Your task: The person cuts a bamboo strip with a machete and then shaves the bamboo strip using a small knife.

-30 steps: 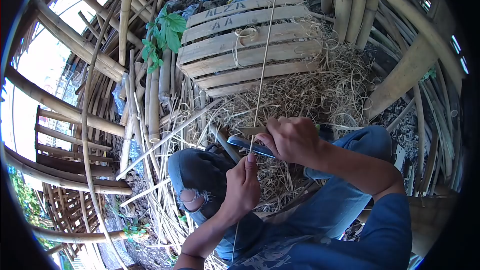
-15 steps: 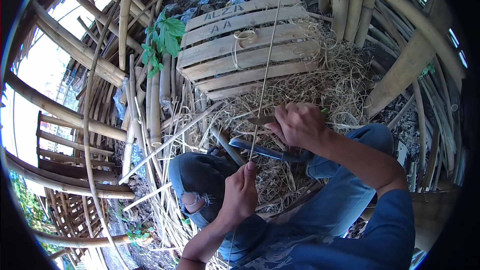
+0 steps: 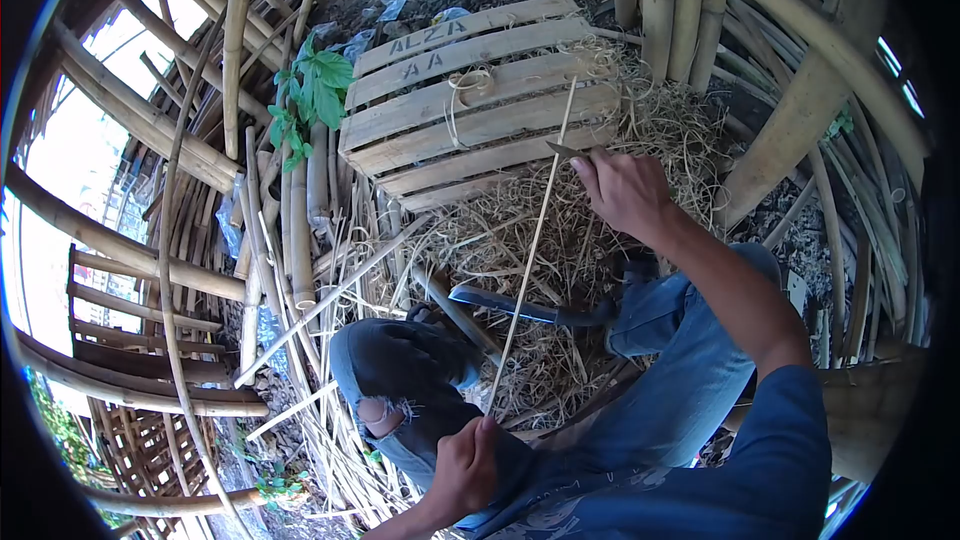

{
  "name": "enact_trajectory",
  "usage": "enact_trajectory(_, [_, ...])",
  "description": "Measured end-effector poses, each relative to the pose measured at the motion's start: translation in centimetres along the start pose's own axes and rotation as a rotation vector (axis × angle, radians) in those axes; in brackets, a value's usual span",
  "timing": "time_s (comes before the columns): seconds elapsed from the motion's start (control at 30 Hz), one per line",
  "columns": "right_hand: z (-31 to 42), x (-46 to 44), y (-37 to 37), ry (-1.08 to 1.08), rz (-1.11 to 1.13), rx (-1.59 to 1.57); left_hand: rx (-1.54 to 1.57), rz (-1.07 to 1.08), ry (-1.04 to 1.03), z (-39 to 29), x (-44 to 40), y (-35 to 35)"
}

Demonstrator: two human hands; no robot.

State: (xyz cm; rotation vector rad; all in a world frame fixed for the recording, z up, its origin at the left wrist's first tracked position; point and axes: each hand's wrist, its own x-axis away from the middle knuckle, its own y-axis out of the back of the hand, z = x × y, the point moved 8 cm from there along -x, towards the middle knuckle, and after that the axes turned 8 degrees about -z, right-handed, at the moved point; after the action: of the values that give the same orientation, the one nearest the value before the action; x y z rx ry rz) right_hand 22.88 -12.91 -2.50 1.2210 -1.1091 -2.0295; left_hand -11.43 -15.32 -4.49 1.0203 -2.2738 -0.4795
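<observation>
We see the slatted wooden crate [image 3: 400, 112] beyond the spread of curled shavings [image 3: 680, 130]; loose curls could snag the strip's far end. Our jeans-clad left knee [image 3: 350, 370] sits near the working line; a slip of the edge toward us could reach it. The large knife [image 3: 500, 301] lies beneath the strip, between our legs; a shifting foot could nudge its blade. Our right hand [image 3: 630, 195] grips the small knife [image 3: 566, 150], its blade at the upper part of the thin bamboo strip [image 3: 531, 260]; too steep an angle could bite deep and snap it. Our left hand [image 3: 465, 470] is closed round the strip, low by our lap — a loose pinch could let it twist, and raw edges could splinter the thumb.
</observation>
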Motion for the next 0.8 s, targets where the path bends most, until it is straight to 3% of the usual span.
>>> enact_trajectory(0.07, [-1.2, -0.1, -1.5, -0.042, 0.078, -0.034, -0.008, 0.02, 0.062, 0.5, 0.9, 0.5])
enact_trajectory(0.17, [-5.2, -1.4, -1.1, -0.172, -0.009, -0.028, -0.072, 0.067, 0.093, 1.2, 2.2, 0.8])
enact_trajectory(0.23, [-8.5, -1.3, -1.0, -0.421, 0.157, 0.106, -0.094, 0.044, 0.043, -0.2, 3.7, 1.5])
enact_trajectory(0.3, [-11.7, -1.2, -1.3, -0.439, 0.083, 0.167, -0.118, 0.021, -0.004, 0.7, 4.3, 1.8])
enact_trajectory(0.37, [-14.3, -0.4, -1.9, -0.449, 0.007, 0.234, 0.158, -0.031, 0.206, 4.9, 3.8, 2.3])
enact_trajectory(0.43, [-14.8, -0.3, -1.4, -0.405, -0.173, 0.318, 0.359, 0.097, 0.192, 5.3, 2.3, 2.3])
enact_trajectory(0.47, [-13.1, -0.5, -0.5, -0.398, -0.179, 0.317, 0.424, 0.118, 0.218, 5.1, 1.7, 2.4])
enact_trajectory(0.53, [-9.8, 0.0, 0.8, -0.48, -0.12, 0.03, 0.496, 0.148, 0.238, 4.0, -0.3, 2.0])
enact_trajectory(0.6, [-5.3, 0.2, 1.7, -0.336, -0.062, -0.048, 0.559, 0.052, 0.104, 2.1, -3.2, 1.9])
enact_trajectory(0.8, [6.6, 3.1, 3.2, 0.095, -0.234, -0.369, 0.558, 0.122, -0.099, -4.3, -9.1, 0.4])
